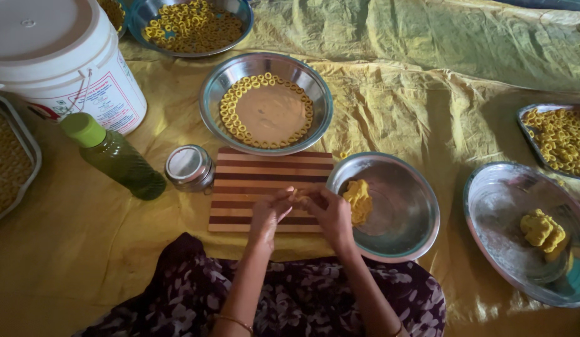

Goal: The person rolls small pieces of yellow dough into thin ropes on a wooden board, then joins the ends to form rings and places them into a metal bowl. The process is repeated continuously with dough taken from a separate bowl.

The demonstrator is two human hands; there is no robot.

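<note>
My left hand point(269, 212) and my right hand point(327, 211) meet fingertip to fingertip over a striped wooden cutting board point(240, 181), pinching a small piece of yellow dough point(296, 198) between them. Just right of my right hand stands a steel bowl point(402, 212) with a lump of yellow dough point(358, 201) in it. Beyond the board, a steel bowl point(265, 103) holds dough rings point(231, 115) laid around its inner edge.
A green bottle point(115, 156) and a small steel tin point(189, 167) stand left of the board, with a white lidded bucket point(59, 56) behind. More trays of rings lie at far left, top point(190, 25) and right point(561, 140). A steel plate point(508, 218) with dough point(543, 229) sits at right on the yellow sheet.
</note>
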